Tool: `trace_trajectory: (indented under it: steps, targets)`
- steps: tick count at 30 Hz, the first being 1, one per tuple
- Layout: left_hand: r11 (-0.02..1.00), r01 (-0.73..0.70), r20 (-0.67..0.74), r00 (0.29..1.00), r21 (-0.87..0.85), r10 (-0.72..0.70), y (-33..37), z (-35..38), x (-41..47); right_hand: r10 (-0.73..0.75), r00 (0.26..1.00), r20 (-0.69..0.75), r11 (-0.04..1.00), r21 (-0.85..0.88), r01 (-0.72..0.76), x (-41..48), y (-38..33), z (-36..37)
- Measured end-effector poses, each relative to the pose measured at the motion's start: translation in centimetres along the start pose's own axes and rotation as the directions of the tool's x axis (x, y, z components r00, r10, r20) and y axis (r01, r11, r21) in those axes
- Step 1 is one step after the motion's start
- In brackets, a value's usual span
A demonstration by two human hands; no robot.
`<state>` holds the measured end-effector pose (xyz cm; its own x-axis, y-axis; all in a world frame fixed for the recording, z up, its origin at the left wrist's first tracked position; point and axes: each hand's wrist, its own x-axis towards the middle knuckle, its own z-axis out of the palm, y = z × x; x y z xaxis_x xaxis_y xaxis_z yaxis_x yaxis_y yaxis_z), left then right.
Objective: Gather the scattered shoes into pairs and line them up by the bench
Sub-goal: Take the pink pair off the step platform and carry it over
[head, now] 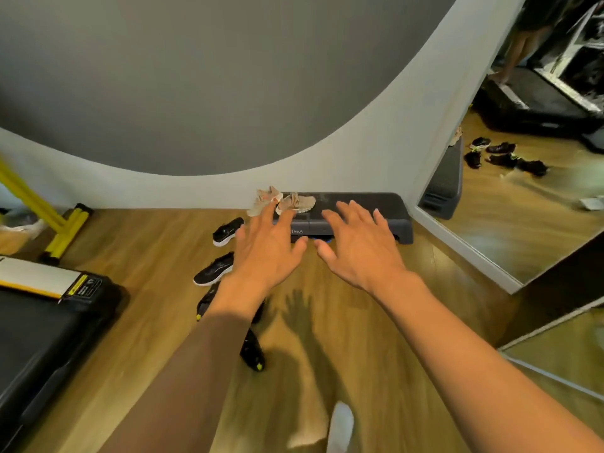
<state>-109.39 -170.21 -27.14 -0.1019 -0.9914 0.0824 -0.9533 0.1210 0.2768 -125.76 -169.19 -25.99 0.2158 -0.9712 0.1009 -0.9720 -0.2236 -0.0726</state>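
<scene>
A low dark step bench [369, 204] lies against the wall. Two beige sneakers sit at its left end: one [295, 203] on top, the other [263, 200] leaning off the edge. On the wooden floor left of the bench lie two black sneakers with white soles [227, 231] [214, 269]. Nearer me, two black shoes with yellow accents [253, 353] [206, 300] are partly hidden by my left arm. My left hand [266, 248] and my right hand [358, 245] are stretched out above the floor in front of the bench, fingers spread, holding nothing.
A black treadmill [49, 322] stands at the left, with a yellow frame [62, 230] behind it. A wall mirror [523, 178] at the right reflects the shoes and the bench. A white-socked foot [340, 426] shows at the bottom.
</scene>
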Motion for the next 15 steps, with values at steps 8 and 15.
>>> trace_trajectory:
  steps: [8, 15]
  targets:
    - [0.997, 0.082, 0.011, 0.997, -0.013, -0.081, 0.5, 2.4, 16.6, -0.071, 0.997, 0.016, 0.995, 0.074, 0.070, 16.4, 6.1, 1.9]
    - [0.984, 0.174, -0.071, 0.982, 0.024, -0.172, -0.6, 4.9, 28.9, -0.113, 0.993, 0.032, 0.990, 0.086, 0.110, 29.9, 9.1, 4.3]
